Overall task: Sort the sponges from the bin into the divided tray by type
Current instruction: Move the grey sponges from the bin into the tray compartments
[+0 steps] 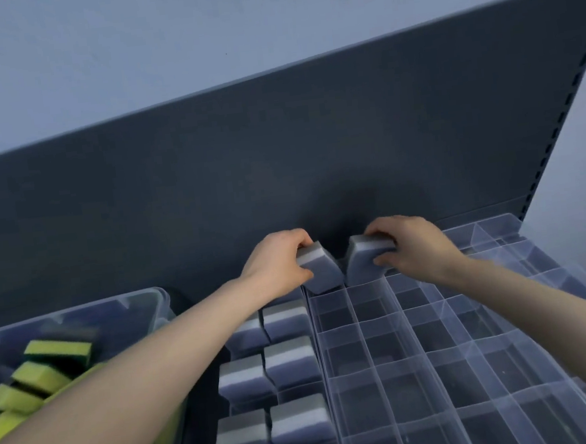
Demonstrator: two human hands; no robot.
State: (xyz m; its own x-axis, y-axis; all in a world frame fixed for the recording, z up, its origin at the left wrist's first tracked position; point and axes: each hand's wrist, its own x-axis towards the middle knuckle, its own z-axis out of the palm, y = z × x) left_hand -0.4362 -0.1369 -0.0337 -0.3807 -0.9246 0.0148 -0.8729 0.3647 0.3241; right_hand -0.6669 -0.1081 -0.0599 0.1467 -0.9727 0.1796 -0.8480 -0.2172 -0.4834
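My left hand (278,263) grips a grey-and-white sponge (320,268) at the far end of the divided tray. My right hand (411,245) grips a second grey-and-white sponge (363,259) right beside it. Both sponges sit tilted over the far compartments, almost touching each other. The clear divided tray (391,360) has several grey-and-white sponges (289,362) standing in its left columns. A clear bin (158,303) on the left holds several yellow-and-green sponges (58,352). My left forearm crosses over the bin's right side.
A dark grey back panel (277,158) rises directly behind the tray and bin, with a slotted upright (563,107) at its right edge. A second clear divided tray (528,249) lies to the right. A pale wall (153,37) is above.
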